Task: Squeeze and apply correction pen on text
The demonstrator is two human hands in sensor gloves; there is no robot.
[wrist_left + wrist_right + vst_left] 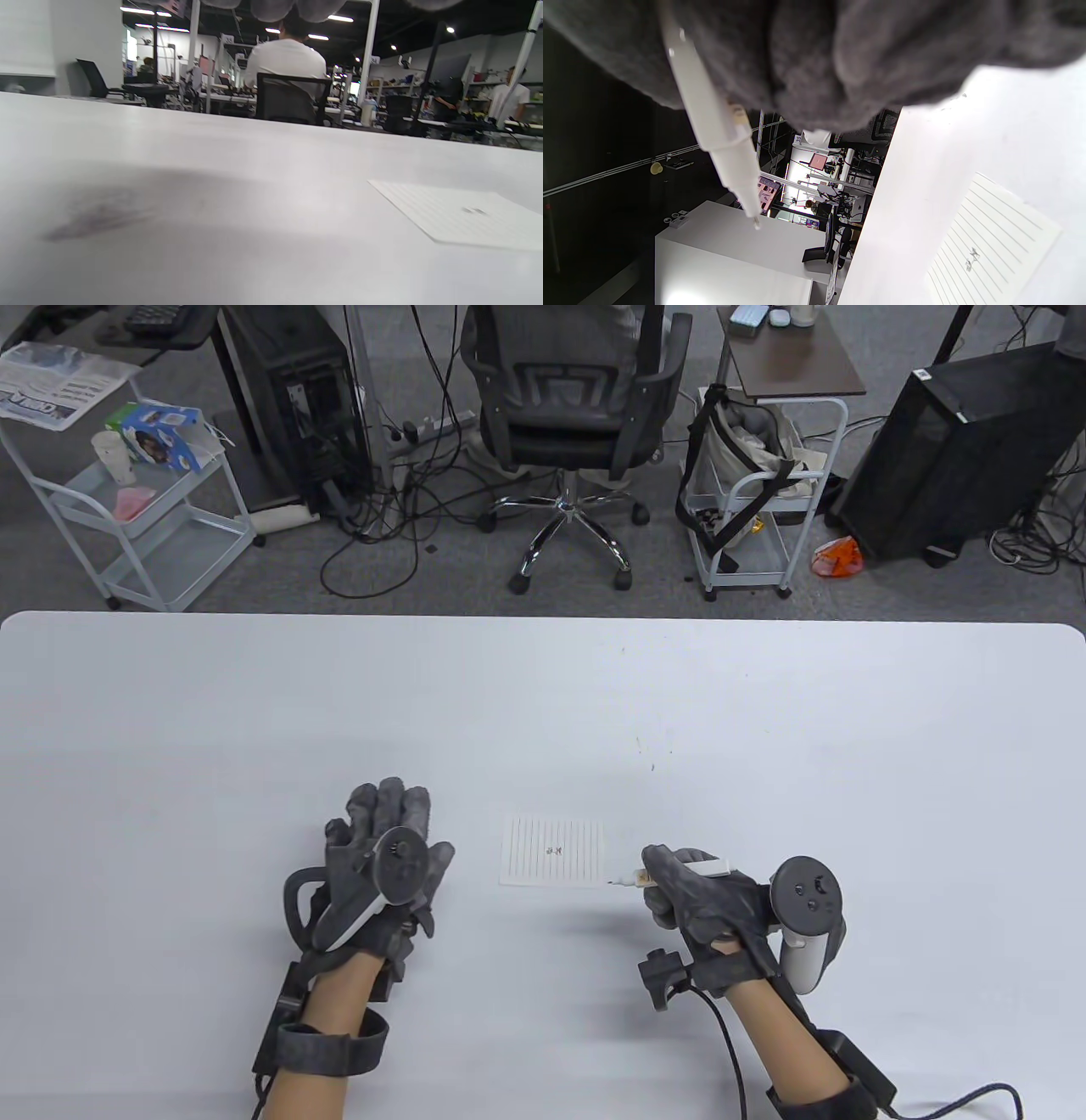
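A small lined sheet of paper (553,850) lies on the white table (543,704), with a short bit of dark text (556,849) near its middle. My right hand (704,899) grips a white correction pen (679,872); its uncapped tip points left and sits just off the paper's lower right corner. In the right wrist view the pen (712,123) sticks out under my gloved fingers (818,63), with the paper (988,237) and text (972,259) to the lower right. My left hand (386,865) rests flat on the table left of the paper, fingers spread, holding nothing. The paper also shows in the left wrist view (462,214).
A few small dark specks (649,755) mark the table beyond the paper. Behind the far edge stand an office chair (573,415), two wire carts (144,492) (764,500) and computer towers on the floor.
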